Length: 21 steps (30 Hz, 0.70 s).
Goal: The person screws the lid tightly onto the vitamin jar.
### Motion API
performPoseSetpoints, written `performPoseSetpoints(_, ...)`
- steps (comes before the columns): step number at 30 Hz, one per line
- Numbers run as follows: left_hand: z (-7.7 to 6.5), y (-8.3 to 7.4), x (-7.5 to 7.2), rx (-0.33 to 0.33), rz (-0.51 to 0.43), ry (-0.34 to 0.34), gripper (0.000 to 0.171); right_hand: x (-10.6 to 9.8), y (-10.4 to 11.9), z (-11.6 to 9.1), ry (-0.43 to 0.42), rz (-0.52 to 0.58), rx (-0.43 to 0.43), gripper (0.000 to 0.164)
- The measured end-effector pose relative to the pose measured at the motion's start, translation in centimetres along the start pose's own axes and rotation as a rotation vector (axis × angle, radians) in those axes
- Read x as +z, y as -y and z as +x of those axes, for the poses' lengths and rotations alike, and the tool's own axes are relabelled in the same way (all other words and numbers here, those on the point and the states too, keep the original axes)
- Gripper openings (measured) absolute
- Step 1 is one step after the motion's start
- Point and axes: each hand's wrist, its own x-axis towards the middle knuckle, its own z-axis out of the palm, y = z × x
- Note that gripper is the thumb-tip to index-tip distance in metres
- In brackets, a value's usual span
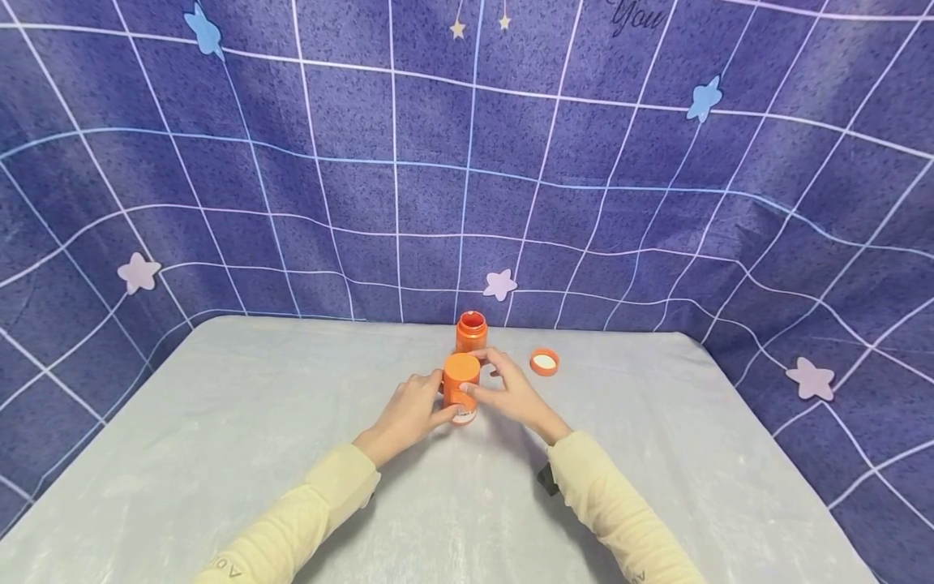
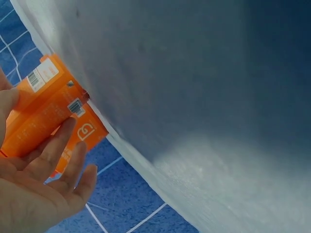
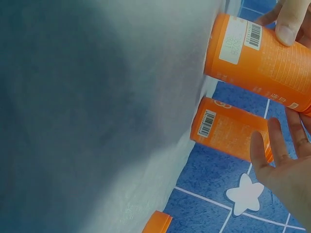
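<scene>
A capped orange bottle (image 1: 461, 381) with a white barcode label stands upright between both hands. My left hand (image 1: 411, 412) grips its left side, thumb across the front near the label. My right hand (image 1: 511, 396) holds the upper part near the cap, thumb in front and index finger behind; its other fingers are spread out in the right wrist view. Just behind stands a second orange bottle (image 1: 471, 331), its mouth open and uncapped. To the right an orange cap (image 1: 544, 362) lies with its white inside facing up.
The bottles stand on a table with a pale grey cloth (image 1: 292, 389). A blue curtain (image 1: 430, 203) with a white grid and stars hangs right behind the table's back edge. A dark object (image 1: 547, 478) shows at the right sleeve.
</scene>
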Motion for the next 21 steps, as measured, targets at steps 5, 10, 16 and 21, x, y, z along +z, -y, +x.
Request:
performPoseSetpoints(5,0.0,-0.1,0.0,-0.001,0.017,-0.015,0.036,0.5,-1.7,0.2,-0.018,-0.018,-0.006,0.042)
performPoseSetpoints(10,0.0,0.0,0.0,-0.010,0.014,-0.014,0.038,0.8,-3.4,0.4,-0.016,-0.007,0.018,0.043)
performPoseSetpoints(16,0.0,0.0,0.0,-0.025,-0.023,0.014,0.038,0.7,-3.3,0.3,-0.010,-0.001,0.032,0.046)
performPoseSetpoints(21,-0.1,0.0,-0.1,-0.026,-0.031,0.021,0.038,0.5,-3.3,0.2,0.006,-0.018,0.038,0.047)
